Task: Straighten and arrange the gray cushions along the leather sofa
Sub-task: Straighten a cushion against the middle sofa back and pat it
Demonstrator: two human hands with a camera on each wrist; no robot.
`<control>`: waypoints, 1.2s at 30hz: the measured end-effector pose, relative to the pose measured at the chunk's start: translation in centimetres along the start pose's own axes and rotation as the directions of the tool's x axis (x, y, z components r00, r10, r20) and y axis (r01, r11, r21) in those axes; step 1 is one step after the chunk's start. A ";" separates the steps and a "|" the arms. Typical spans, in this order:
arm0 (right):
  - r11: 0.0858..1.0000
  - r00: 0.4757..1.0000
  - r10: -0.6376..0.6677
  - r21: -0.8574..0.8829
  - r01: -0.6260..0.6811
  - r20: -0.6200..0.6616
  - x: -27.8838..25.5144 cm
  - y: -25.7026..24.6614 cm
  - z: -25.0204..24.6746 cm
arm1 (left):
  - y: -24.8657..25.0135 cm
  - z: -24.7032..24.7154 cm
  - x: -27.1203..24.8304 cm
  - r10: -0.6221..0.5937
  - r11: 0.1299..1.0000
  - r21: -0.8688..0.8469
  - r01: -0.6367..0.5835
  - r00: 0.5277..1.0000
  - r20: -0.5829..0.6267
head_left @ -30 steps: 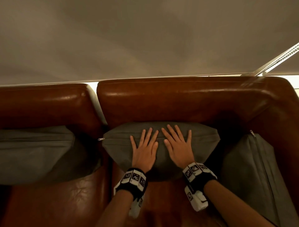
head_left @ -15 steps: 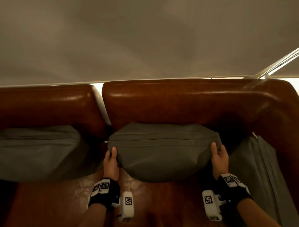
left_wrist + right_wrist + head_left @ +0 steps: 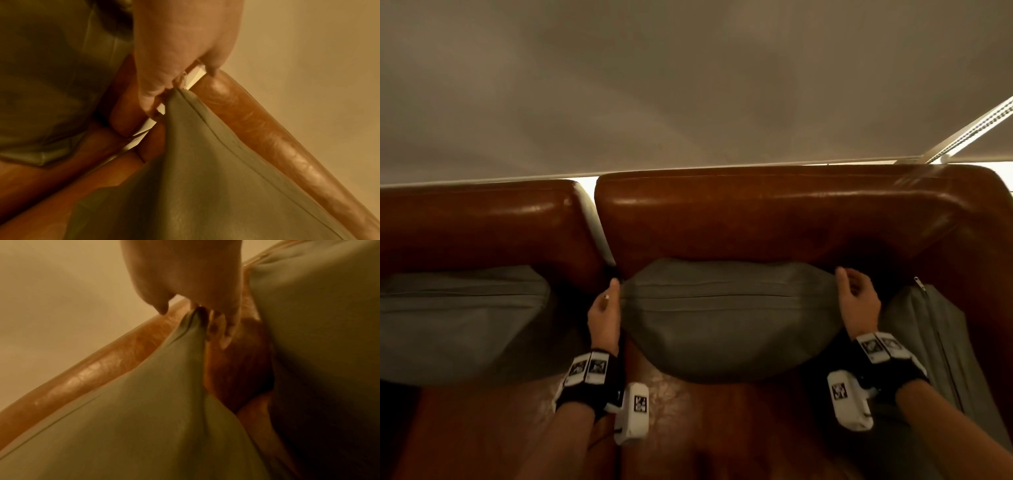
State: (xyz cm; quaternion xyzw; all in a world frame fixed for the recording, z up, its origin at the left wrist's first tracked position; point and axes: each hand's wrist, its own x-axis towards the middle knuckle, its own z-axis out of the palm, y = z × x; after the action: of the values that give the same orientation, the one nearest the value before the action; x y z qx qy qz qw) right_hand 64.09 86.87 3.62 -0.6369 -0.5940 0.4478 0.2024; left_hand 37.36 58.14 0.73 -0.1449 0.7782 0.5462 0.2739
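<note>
The middle gray cushion (image 3: 729, 318) stands upright against the brown leather sofa back (image 3: 756, 219). My left hand (image 3: 607, 308) holds its upper left corner, thumb pointing up beside the seam. My right hand (image 3: 856, 298) curls round its upper right corner. In the left wrist view the cushion (image 3: 205, 178) tapers to a corner caught between the thumb and fingers of my left hand (image 3: 180, 87). The right wrist view shows the cushion (image 3: 144, 402) with its corner pinched in my right hand (image 3: 195, 321).
A second gray cushion (image 3: 455, 318) leans on the left sofa section. A third gray cushion (image 3: 935, 342), zipper showing, stands against the right armrest. A narrow pale gap (image 3: 595, 219) splits the two backrests. Bare leather seat (image 3: 705, 428) lies in front.
Both hands left the cushion's front face, went to its lower sides, then slid up to grip its upper corners. The cushion now sits a little straighter against the backrest.
</note>
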 end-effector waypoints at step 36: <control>0.992 0.980 0.048 0.105 -0.069 0.194 -6.8 6.5 -1.9 | -8.1 0.2 -5.3 0.116 0.989 -0.086 -0.120 0.992 -0.046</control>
State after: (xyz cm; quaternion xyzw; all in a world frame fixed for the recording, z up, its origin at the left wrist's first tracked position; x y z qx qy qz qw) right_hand 70.11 79.60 1.78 -0.5959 -0.5658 0.5450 0.1666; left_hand 45.96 55.00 -2.48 -0.1217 0.7660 0.5923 0.2183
